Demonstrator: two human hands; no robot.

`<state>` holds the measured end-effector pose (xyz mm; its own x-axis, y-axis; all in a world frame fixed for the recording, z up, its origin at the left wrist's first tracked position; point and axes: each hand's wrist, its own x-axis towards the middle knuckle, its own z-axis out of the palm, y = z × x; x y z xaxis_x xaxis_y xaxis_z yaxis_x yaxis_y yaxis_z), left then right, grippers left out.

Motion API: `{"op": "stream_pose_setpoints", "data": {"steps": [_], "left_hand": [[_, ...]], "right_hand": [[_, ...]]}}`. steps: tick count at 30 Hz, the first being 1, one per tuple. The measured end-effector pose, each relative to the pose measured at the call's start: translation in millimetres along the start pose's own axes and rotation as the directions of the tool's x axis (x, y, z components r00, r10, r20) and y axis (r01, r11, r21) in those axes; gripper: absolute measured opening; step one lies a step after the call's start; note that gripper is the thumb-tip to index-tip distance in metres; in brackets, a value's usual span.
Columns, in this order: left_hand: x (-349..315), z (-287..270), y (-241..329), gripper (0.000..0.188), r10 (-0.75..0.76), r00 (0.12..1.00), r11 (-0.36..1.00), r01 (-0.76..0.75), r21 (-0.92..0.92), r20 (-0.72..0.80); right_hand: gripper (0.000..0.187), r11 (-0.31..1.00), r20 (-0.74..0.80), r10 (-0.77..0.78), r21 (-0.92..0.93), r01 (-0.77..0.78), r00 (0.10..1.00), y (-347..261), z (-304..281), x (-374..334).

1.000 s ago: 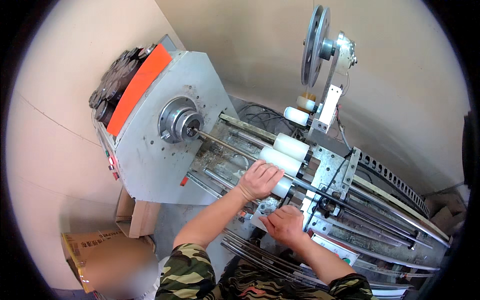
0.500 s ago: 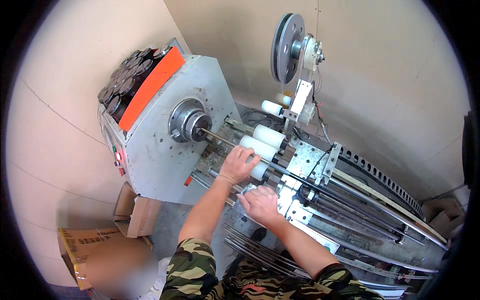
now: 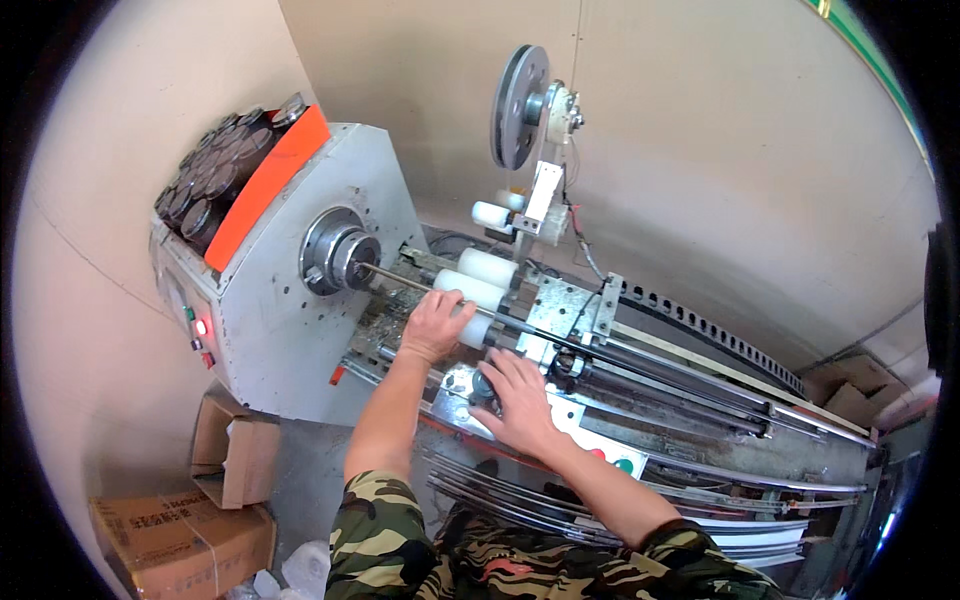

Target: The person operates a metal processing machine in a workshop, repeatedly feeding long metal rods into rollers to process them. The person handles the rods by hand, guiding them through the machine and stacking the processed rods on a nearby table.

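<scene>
A thin brass-coloured rod [image 3: 398,276] runs from the round chuck [image 3: 352,262] of a grey machine toward the right, passing over white rollers [image 3: 470,290]. My left hand [image 3: 434,325] is closed round this rod beside the rollers. Farther along, the rod's line carries on as a dark shaft [image 3: 630,358]. To the right and nearer to me, my right hand [image 3: 522,402] has its fingers spread, with the thumb apart. Between its thumb and fingers shows a dark round knob [image 3: 483,386] on a metal plate; whether it touches the knob I cannot tell.
Dark metal cylinders [image 3: 220,165] lie behind an orange guard [image 3: 268,188] on the machine. A grey disc reel [image 3: 520,105] stands on an arm at the back. Several long rods [image 3: 510,500] lie in front of me. Cardboard boxes [image 3: 185,545] stand at the lower left.
My right hand has gone from closed to spread fingers, uncovering the dark knob. My left hand stays at the rod. The whole view has shifted, so the machine sits farther left.
</scene>
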<state>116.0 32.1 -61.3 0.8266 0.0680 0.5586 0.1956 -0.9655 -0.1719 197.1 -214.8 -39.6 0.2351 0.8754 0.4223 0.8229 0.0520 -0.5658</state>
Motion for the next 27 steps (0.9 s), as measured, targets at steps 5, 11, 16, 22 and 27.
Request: {"op": "stream_pose_setpoints", "data": {"steps": [5,11,16,22,27], "left_hand": [[4,-6,2,0.046,0.003,1.000,1.000,-0.003,-0.002,-0.017],[5,-12,-2,0.044,0.040,0.999,0.999,-0.040,-0.003,-0.011],[8,-18,-1,0.040,0.048,0.999,0.998,-0.048,-0.043,-0.018],[0,-28,-1,0.050,0.010,0.999,0.996,-0.007,-0.089,0.035],[-37,-50,-16,0.063,-0.154,0.986,0.956,0.165,-0.242,0.062]], "right_hand": [[0.080,0.974,0.183,0.170,-0.178,-0.137,0.968,-26,-56,-104],[0.076,0.950,0.299,0.259,-0.252,-0.186,0.918,-47,-42,-135],[0.079,0.908,0.082,0.420,-0.030,-0.419,0.904,16,-72,-114],[0.090,0.525,-0.292,0.546,-0.612,-0.592,0.785,73,-125,-98],[0.087,0.499,-0.316,0.547,-0.620,-0.605,0.775,76,-124,-93]]}}
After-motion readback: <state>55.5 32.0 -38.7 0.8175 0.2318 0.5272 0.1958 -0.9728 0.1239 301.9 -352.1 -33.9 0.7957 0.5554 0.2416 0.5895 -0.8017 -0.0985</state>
